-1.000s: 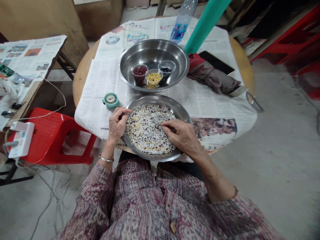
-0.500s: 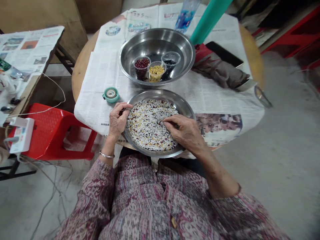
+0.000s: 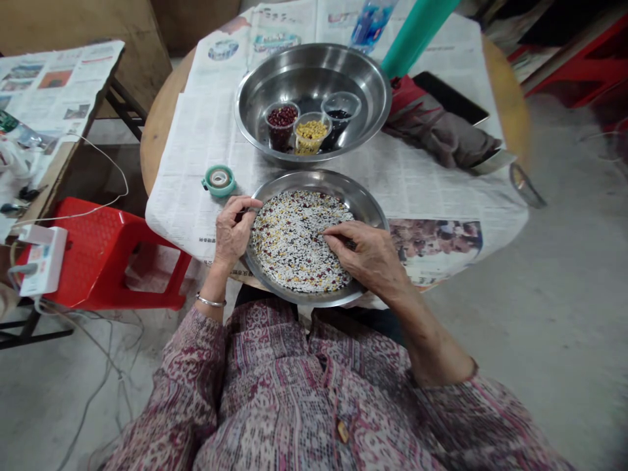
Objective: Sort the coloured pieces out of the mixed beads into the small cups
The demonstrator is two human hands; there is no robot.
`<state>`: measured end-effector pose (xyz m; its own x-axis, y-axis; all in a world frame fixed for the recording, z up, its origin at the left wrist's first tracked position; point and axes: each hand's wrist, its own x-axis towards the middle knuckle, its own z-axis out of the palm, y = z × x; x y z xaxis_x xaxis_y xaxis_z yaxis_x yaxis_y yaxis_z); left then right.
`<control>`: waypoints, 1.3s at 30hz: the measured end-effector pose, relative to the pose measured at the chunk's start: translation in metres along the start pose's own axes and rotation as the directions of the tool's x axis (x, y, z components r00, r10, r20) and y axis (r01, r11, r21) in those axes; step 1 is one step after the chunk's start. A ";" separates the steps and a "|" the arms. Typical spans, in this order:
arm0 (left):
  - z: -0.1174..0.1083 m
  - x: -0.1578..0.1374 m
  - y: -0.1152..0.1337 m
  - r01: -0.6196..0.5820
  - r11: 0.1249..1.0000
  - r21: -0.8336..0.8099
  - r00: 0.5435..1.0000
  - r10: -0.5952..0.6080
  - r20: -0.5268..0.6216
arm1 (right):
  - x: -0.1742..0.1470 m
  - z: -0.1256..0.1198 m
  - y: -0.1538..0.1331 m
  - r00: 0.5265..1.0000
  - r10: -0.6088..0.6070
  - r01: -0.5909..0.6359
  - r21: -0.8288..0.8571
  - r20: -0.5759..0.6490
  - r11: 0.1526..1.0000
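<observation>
A shallow round metal dish (image 3: pixel 371 204) lies at the near edge of the table, spread with mixed white, yellow, dark red and black grains and beans (image 3: pixel 294 242). My left hand (image 3: pixel 232 230) grips the dish's left rim between thumb and fingers. Over the right half of the grains, my right hand (image 3: pixel 369 254) is closed in a pinch, thumb against forefinger at the grain surface; whatever sits between the tips is too small to make out. Just beyond, a deeper metal basin (image 3: pixel 267 72) holds clear cups of red beans (image 3: pixel 283 118), yellow beans (image 3: pixel 313 131) and black beans (image 3: pixel 338 115).
Newspaper (image 3: pixel 181 150) covers the round table. A green tape roll (image 3: pixel 218 180) lies left of the dish. Behind the basin stand a blue-labelled bottle (image 3: pixel 370 26) and a green cylinder (image 3: pixel 417 36). A dark phone (image 3: pixel 451 98) and grey cloth (image 3: pixel 436 134) lie right. A red stool (image 3: pixel 98 255) is left.
The view has shifted slightly, so the table items sit a little higher and farther right. My left hand keeps its hold on the rim, and my right hand stays pinched over the grains.
</observation>
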<state>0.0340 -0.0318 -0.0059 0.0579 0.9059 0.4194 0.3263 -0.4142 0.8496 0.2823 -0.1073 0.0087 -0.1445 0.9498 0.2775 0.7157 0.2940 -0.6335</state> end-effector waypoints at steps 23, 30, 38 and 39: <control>-0.001 0.000 0.000 0.008 1.000 0.014 1.000 -0.008 -0.002 | 0.000 0.004 0.002 0.999 -0.016 0.016 -0.016 -0.036 1.000; -0.001 0.000 0.000 0.023 0.999 0.024 1.000 -0.023 0.006 | 0.000 0.003 0.000 0.999 -0.008 0.007 -0.012 -0.032 1.000; -0.001 0.000 0.000 0.030 0.999 0.045 1.000 -0.030 0.008 | 0.000 0.002 0.000 0.999 0.003 -0.003 -0.005 -0.033 1.000; -0.001 0.000 0.000 0.030 0.999 0.041 1.000 -0.030 0.009 | 0.000 0.003 0.000 0.999 0.003 -0.003 -0.005 -0.034 1.000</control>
<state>0.0333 -0.0318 -0.0053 0.0566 0.9187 0.3909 0.3665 -0.3833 0.8478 0.2803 -0.1070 0.0071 -0.1190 0.9463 0.3005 0.7196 0.2907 -0.6306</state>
